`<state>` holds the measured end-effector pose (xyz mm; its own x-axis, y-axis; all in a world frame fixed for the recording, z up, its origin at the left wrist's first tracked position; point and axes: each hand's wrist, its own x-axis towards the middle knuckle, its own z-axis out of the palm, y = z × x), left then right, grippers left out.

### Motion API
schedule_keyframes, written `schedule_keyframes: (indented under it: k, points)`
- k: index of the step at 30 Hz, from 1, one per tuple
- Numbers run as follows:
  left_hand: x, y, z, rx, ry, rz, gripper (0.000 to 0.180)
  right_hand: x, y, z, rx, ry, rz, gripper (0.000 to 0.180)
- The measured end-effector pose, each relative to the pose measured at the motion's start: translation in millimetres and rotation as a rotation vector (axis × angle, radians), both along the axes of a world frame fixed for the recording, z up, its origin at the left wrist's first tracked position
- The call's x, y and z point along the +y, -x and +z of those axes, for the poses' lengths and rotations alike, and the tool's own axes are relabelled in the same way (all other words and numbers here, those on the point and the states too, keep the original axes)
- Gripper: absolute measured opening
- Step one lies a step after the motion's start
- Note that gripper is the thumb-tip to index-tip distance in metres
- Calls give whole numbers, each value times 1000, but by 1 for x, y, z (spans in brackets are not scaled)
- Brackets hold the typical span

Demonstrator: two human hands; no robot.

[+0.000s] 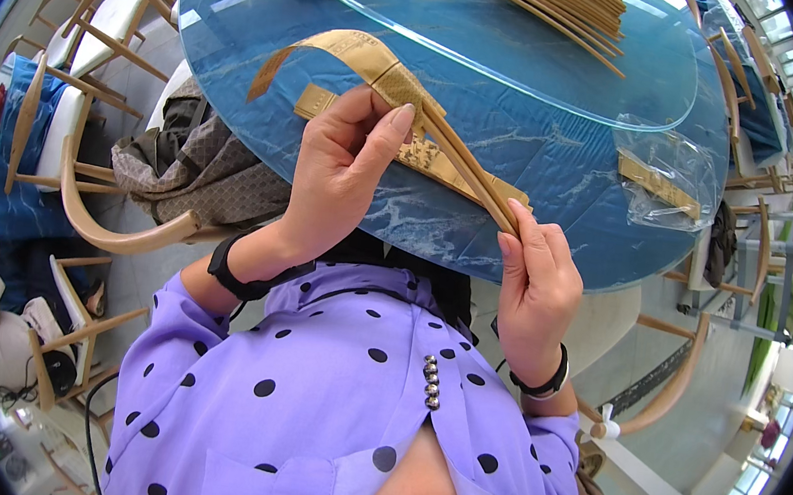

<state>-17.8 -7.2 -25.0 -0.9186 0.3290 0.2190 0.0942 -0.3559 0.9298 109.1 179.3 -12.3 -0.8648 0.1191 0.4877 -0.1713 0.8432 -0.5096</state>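
Between thumb and fingers, my left hand [353,155] pinches a gold paper chopstick sleeve [346,44], whose free end curls up and over to the left. A pair of wooden chopsticks [464,165] runs from the sleeve's mouth down to the right. My right hand [540,279] grips their lower ends between thumb and fingertips. The sleeve hides their other ends. Below them on the table lie more gold sleeves [435,164], partly covered by my left hand.
The round table [554,236] has a blue marbled cover and a raised glass turntable [476,66]. Loose chopsticks [551,6] are piled on the glass. A clear plastic bag [664,175] with gold sleeves lies at right. A bag [192,156] sits on the left chair [123,241].
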Motion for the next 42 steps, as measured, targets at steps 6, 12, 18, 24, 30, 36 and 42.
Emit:
schedule_keyframes:
  k: [6, 12, 18, 24, 30, 36, 42]
  points:
    - [-6, 8, 10, -156, -41, -15, 35, -3, 4, -3, 14, -45, 19, 33]
    - [-2, 8, 7, -125, -71, 50, 39, -14, 6, -4, 18, -76, 18, 35]
    - [-12, 11, 5, -227, 13, 1, 30, -12, 8, -5, 56, -119, -18, 35]
    - [-7, 9, -3, -69, 64, 64, 29, -16, 13, -2, 68, -129, -19, 34]
    - [-8, 12, 2, -82, 39, 79, 30, -19, 20, -1, 100, -153, -14, 35]
    - [-6, 4, -9, -3, 109, 72, 32, -26, 25, 1, 91, -138, 2, 34]
    - [-6, 13, -5, -36, 38, 107, 34, -28, 31, -4, 117, -157, 44, 35]
